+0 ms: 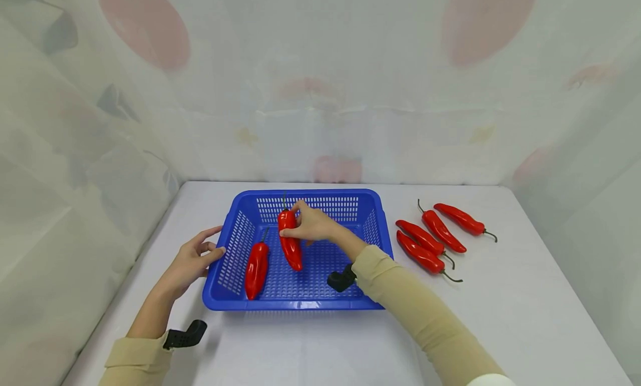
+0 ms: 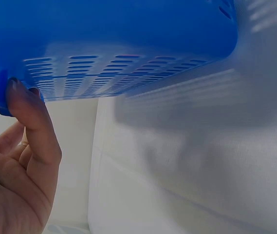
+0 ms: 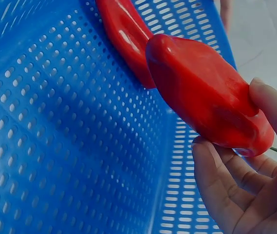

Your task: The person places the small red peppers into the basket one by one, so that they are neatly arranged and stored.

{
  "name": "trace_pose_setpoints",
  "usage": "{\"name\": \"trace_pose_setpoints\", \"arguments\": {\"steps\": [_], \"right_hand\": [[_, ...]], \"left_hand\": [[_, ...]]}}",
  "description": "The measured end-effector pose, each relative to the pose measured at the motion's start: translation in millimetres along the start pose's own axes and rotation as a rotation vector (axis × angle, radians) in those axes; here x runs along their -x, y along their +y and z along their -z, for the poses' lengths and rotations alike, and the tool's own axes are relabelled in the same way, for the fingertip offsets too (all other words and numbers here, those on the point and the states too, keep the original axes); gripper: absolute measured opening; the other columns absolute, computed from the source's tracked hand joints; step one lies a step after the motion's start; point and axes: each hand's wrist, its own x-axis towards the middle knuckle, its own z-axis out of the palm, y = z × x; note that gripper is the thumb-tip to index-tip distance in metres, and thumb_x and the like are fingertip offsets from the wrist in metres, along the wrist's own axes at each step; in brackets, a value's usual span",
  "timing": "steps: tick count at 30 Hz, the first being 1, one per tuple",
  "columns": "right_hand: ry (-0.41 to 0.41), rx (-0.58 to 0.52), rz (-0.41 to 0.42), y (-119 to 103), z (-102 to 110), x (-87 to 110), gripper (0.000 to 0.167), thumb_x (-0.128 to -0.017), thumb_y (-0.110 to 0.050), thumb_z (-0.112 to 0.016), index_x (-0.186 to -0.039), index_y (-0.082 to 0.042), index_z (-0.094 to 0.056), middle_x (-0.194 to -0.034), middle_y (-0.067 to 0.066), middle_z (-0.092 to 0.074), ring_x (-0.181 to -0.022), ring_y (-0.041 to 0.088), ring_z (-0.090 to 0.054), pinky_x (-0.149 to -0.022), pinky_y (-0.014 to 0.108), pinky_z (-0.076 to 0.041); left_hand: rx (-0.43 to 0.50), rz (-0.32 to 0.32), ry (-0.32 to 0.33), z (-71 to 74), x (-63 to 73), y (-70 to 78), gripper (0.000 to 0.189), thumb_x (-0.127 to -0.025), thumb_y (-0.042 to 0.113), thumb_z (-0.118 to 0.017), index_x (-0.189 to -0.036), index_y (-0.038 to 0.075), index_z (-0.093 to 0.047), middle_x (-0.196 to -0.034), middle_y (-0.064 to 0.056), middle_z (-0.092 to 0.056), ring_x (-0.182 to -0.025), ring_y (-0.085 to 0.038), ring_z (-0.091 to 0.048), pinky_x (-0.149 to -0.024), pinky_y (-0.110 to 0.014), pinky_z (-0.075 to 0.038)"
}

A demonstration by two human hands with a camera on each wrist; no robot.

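1. r. hand (image 1: 316, 224), qty 1: is pinching held pepper (image 1: 290, 247) around its stem half, thumb & fingers parting only by pepper's thickness; prob. leaving tip end free for easier steering.
2. held pepper: is sitting within basket (image 1: 300, 305) outline, just toward 11 o'clock of ctr., stem pointing approx. 12, tip approx. 6.
3. l. hand (image 1: 189, 262), qty 1: is gripping basket rim at 9 o'clock, thumb & fingers closing on the lip; prob. steadying it vs. r. hand's work.
4. 2nd pepper (image 1: 257, 272): is lying on basket floor, 8 o'clock, stem twd 12; seemingly lining up w/ side wall.
5. loose peppers (image 1: 419, 255), qty 4: are resting on table (image 1: 280, 352), 3 o'clock of basket, stems mostly pointing 4; prob. staying w/in r. hand's reach there.
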Motion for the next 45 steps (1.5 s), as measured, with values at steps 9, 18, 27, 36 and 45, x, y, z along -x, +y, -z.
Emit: {"name": "trace_pose_setpoints", "arguments": {"steps": [9,18,27,36,45], "right_hand": [[-0.039,0.006,-0.059,5,-14,-9.2,0.061,-0.081,-0.03,-0.07,-0.124,-0.006,-0.034,-0.097,0.013,-0.058,-0.076,0.025,-0.063,-0.067,0.044,-0.056],[-0.061,0.043,-0.116,10,-26,-16.1,0.065,-0.081,-0.031,-0.069,-0.13,-0.006,-0.034,-0.104,0.014,-0.056,-0.073,0.019,-0.06,-0.063,0.038,-0.057],[-0.087,0.046,-0.143,9,-32,-16.0,0.067,-0.081,-0.03,-0.07,-0.132,-0.004,-0.034,-0.106,0.014,-0.056,-0.073,0.021,-0.062,-0.063,0.037,-0.057],[-0.139,0.063,-0.173,11,-36,-16.9,0.069,-0.079,-0.034,-0.071,-0.131,-0.004,-0.036,-0.1,0.011,-0.057,-0.078,0.02,-0.061,-0.062,0.033,-0.057],[-0.168,0.129,-0.206,11,-43,-20.0,0.066,-0.08,-0.041,-0.067,-0.13,-0.007,-0.038,-0.098,0.008,-0.055,-0.079,0.02,-0.059,-0.061,0.032,-0.056]], "left_hand": [[-0.002,-0.002,0.0,0.2,0.2,-0.8,0.065,-0.091,0.023,-0.058,-0.146,0.013,-0.023,-0.098,-0.023,-0.053,-0.074,-0.022,-0.066,-0.062,-0.037,-0.057],[0.0,-0.003,0.003,-0.8,0.2,-0.6,0.065,-0.091,0.024,-0.058,-0.146,0.014,-0.024,-0.097,-0.022,-0.053,-0.073,-0.021,-0.065,-0.062,-0.038,-0.057],[-0.007,-0.003,0.011,-1.9,-0.1,-2.0,0.064,-0.091,0.025,-0.058,-0.145,0.014,-0.025,-0.098,-0.023,-0.053,-0.073,-0.022,-0.066,-0.063,-0.038,-0.057],[-0.009,-0.004,0.017,-2.7,-0.2,-1.8,0.065,-0.091,0.025,-0.058,-0.145,0.013,-0.026,-0.097,-0.022,-0.053,-0.073,-0.021,-0.065,-0.063,-0.038,-0.057],[-0.007,-0.003,0.016,-2.5,0.0,-1.9,0.065,-0.09,0.026,-0.059,-0.145,0.013,-0.025,-0.096,-0.022,-0.052,-0.072,-0.021,-0.065,-0.063,-0.038,-0.057]]}}
